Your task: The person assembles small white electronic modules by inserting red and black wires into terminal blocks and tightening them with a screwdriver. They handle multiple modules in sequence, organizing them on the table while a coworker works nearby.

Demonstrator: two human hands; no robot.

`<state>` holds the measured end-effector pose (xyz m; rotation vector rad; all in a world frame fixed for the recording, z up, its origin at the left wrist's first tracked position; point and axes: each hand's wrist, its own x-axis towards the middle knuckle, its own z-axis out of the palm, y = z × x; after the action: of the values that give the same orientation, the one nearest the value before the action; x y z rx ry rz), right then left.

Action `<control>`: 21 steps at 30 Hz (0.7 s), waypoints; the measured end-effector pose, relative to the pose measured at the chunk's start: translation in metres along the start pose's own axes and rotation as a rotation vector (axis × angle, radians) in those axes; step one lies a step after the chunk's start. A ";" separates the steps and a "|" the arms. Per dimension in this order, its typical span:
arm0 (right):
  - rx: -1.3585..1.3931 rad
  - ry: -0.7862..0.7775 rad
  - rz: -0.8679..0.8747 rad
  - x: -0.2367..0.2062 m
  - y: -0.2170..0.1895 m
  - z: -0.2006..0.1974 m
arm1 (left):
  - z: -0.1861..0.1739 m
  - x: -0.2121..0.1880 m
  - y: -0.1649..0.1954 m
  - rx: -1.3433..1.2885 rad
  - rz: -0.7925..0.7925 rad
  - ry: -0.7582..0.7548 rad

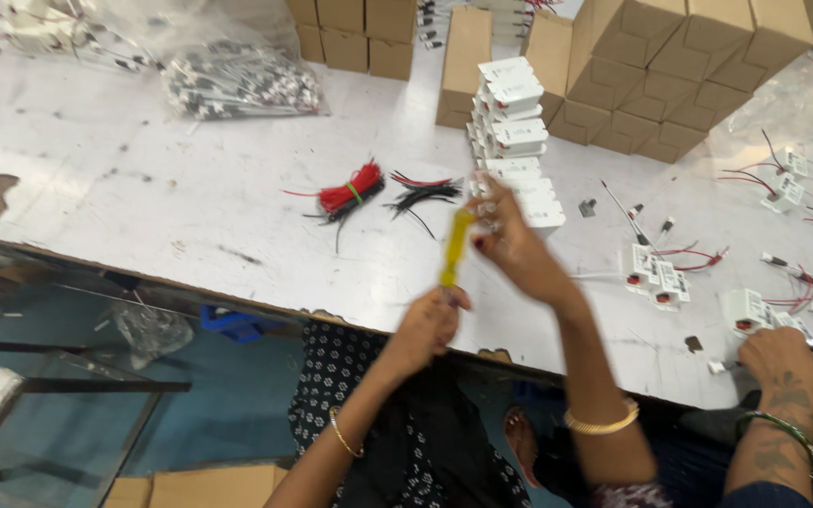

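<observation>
Roughly upright, screwdriver: I see the yellow-handled screwdriver standing with its long axis near vertical, top leaning slightly right, lower end in my grip, just over the near edge of the table.
Left hand: my left hand is closed in a fist around the bottom of the handle.
Right hand: my right hand has its fingers curled near the tool's upper end, pinching a small white part; motion blur hides the exact grip.
White modules: a stacked column of white modules stands just behind my right hand.
Wires: a red wire bundle and black wires lie left of that stack.
Boxes: brown cardboard boxes are piled at the far side.
Co-worker: another person's hand rests at the table's right edge, near wired white modules.
</observation>
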<state>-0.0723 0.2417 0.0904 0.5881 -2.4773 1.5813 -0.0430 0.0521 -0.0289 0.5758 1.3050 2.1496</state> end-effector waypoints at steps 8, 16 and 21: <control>-0.881 0.100 0.230 0.150 0.059 -0.111 | -0.102 0.022 0.004 -0.117 0.183 0.368; -0.925 0.162 0.237 0.187 0.080 -0.087 | -0.100 0.025 0.004 -0.093 0.148 0.368; -1.009 0.272 0.119 0.185 0.078 -0.073 | -0.101 0.025 0.006 -0.081 0.140 0.378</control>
<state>-0.2784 0.2905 0.1164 0.0535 -2.6586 0.2403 -0.1249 -0.0004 -0.0656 0.2395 1.3940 2.5025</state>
